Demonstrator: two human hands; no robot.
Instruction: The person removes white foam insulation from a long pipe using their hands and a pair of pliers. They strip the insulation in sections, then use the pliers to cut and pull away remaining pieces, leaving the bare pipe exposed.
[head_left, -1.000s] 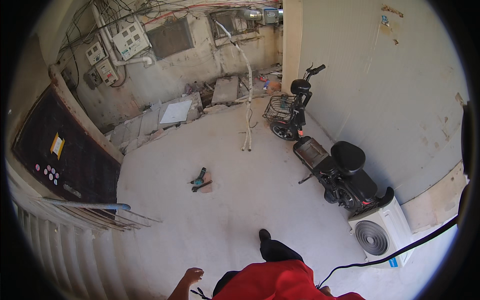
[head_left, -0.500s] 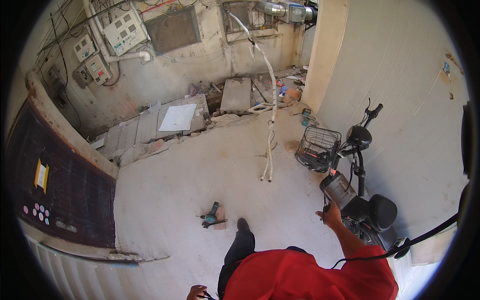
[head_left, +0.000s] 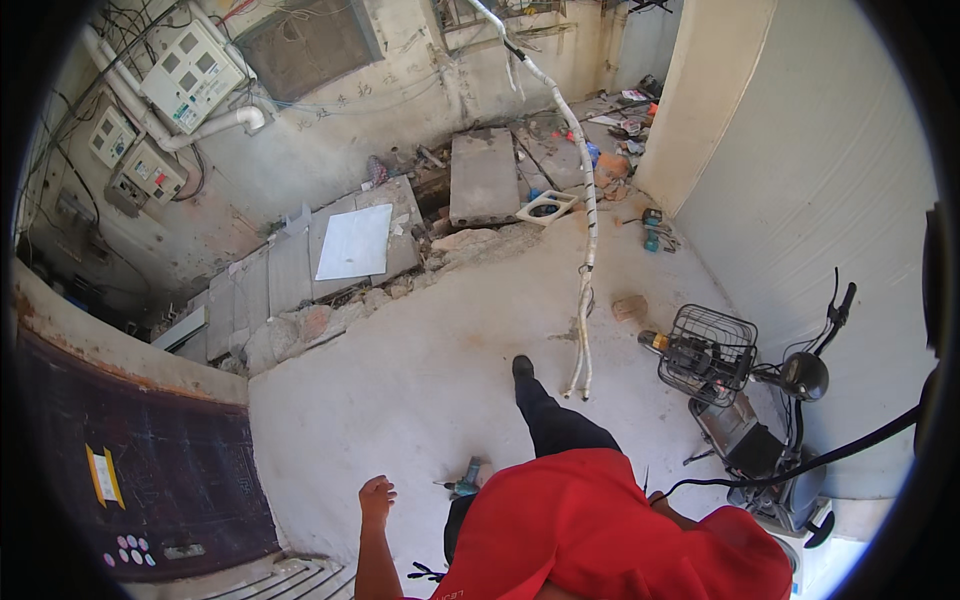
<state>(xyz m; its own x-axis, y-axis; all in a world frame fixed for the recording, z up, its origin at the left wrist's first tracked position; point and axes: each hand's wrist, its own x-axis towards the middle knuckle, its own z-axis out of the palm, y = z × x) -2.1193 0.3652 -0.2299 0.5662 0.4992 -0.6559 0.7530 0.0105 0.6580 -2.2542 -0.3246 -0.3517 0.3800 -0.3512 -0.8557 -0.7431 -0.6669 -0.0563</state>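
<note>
My left hand [head_left: 377,497] is raised over the pale floor at the lower left, fingers loosely bent and nothing visible in it. My right hand [head_left: 656,498] shows only in part beyond the red clothing; a thin dark tip [head_left: 646,478] sticks up beside it, and its kind cannot be made out. A teal and black cordless drill [head_left: 467,480] lies on the floor, partly covered by my clothing. Ahead hangs a long white-wrapped cable bundle [head_left: 588,250], its split lower ends above the floor. To the right stands an electric bike [head_left: 760,440].
The bike's wire basket [head_left: 705,350] holds dark items and a yellow-and-black tool. Another teal drill [head_left: 652,230] lies near the right wall. Broken concrete slabs [head_left: 484,180] and a white board [head_left: 354,242] line the back. A dark door [head_left: 140,450] stands left, meter boxes [head_left: 192,75] above.
I have stepped forward, one foot now farther out. My left hand has risen into view; my right has drawn back against my body, away from the bike. The floor drill is now partly covered.
</note>
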